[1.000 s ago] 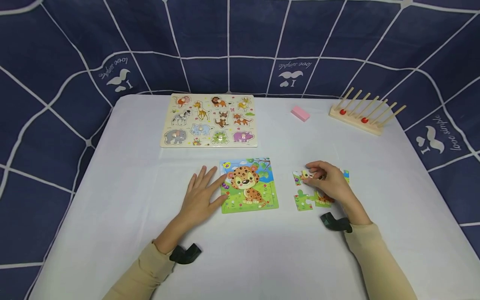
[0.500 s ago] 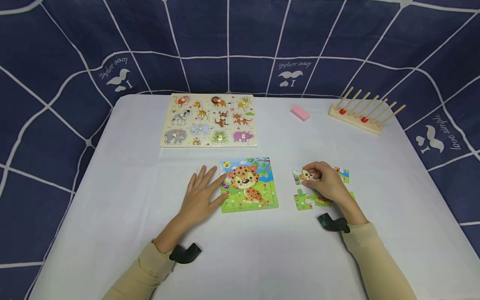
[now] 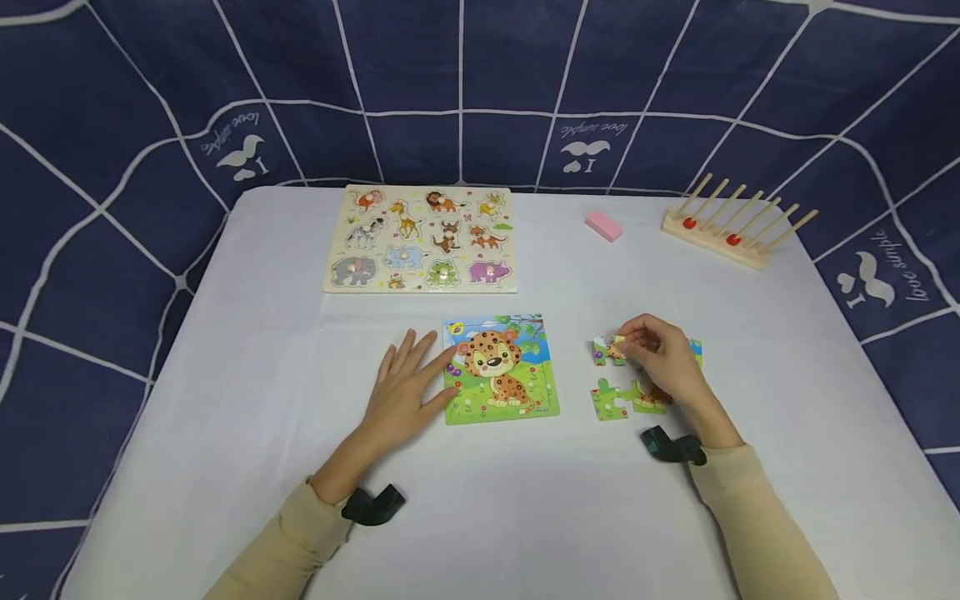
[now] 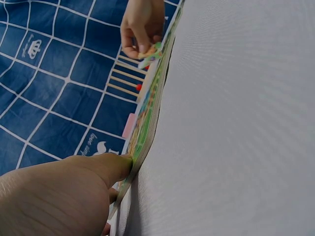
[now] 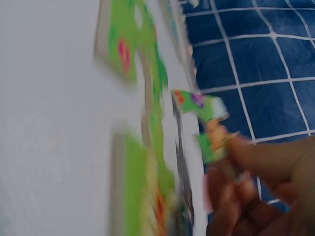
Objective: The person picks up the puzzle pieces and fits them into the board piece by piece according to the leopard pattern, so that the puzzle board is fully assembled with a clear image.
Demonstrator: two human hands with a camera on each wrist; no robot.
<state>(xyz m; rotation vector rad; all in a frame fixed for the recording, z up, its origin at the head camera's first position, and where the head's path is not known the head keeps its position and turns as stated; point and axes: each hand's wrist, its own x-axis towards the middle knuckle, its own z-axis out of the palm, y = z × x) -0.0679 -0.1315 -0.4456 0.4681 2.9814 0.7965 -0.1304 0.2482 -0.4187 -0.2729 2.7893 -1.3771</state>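
Note:
A square leopard puzzle board [image 3: 498,367] lies flat in the middle of the table. Along its left edge rests my left hand [image 3: 403,392], fingers spread, with thumb and index finger touching the border; the thumb [image 4: 115,167] shows on that edge in the left wrist view. To the right, my right hand [image 3: 667,360] pinches a jigsaw piece [image 5: 214,129] between thumb and fingers, raised off the table. Below that hand lie loose jigsaw pieces, including a green one [image 3: 609,402] and a leopard-body one [image 3: 649,400]. The hand partly hides the others behind it.
An animal peg puzzle [image 3: 420,242] lies at the back left. A pink block [image 3: 603,226] sits at the back, right of centre. Further right stands a wooden peg rack [image 3: 716,240] with red beads. A dark blue checked cloth [image 3: 495,67] hangs behind the table.
My right hand has taken hold of the upper-left loose jigsaw piece, lifted it and drawn it slightly back to the right. My left hand stays on the board's edge.

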